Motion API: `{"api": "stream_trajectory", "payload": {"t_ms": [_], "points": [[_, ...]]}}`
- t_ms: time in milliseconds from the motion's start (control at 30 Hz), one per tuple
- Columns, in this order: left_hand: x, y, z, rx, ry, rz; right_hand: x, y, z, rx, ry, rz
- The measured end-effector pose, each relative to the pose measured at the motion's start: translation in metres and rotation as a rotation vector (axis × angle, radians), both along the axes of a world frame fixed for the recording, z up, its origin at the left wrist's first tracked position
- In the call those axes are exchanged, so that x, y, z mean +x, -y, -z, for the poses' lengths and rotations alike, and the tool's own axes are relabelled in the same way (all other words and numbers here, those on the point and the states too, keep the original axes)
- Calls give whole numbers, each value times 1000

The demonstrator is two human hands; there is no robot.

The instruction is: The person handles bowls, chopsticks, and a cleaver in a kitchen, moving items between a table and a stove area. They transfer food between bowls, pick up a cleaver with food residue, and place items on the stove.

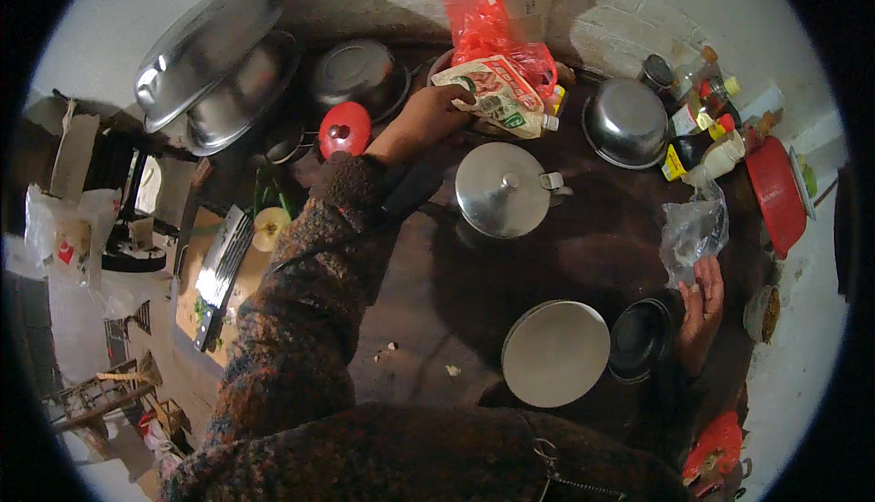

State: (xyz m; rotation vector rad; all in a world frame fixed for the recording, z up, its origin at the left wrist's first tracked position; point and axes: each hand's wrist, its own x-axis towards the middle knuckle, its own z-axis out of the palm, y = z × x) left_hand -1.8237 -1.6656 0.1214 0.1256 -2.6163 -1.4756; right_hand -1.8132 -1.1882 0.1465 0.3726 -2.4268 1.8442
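Note:
My left hand (428, 124) reaches to the back of the dark table and is closed on the end of a cream, printed spouted pouch (499, 93). The pouch lies tilted, its white cap pointing right, against a red plastic bag (478, 23). My right hand (700, 310) is at the right side with its fingers stretched out. Its fingertips are at the lower end of a crumpled clear plastic bag (694, 228); whether they touch it I cannot tell. Beside that hand are a small black bowl (640, 340) and a pale round plate (556, 353).
A lidded metal pot (503, 190) stands mid-table. Behind it to the right are an upturned steel bowl (627, 122) and several bottles (725, 151). On the left, a cleaver (224, 260) lies on a cutting board (190, 306) near a cut round fruit or vegetable (271, 228). Large metal basins (205, 60) lean at the back left.

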Motion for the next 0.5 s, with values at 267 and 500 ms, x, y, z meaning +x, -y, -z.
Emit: {"api": "stream_trajectory", "payload": {"t_ms": [267,500], "points": [[108,39,-42,232,-11,-410,6,3,-5,-75,59,14],[164,67,-19,-23,-183,-707,6,7,0,-66,87,4]]}}
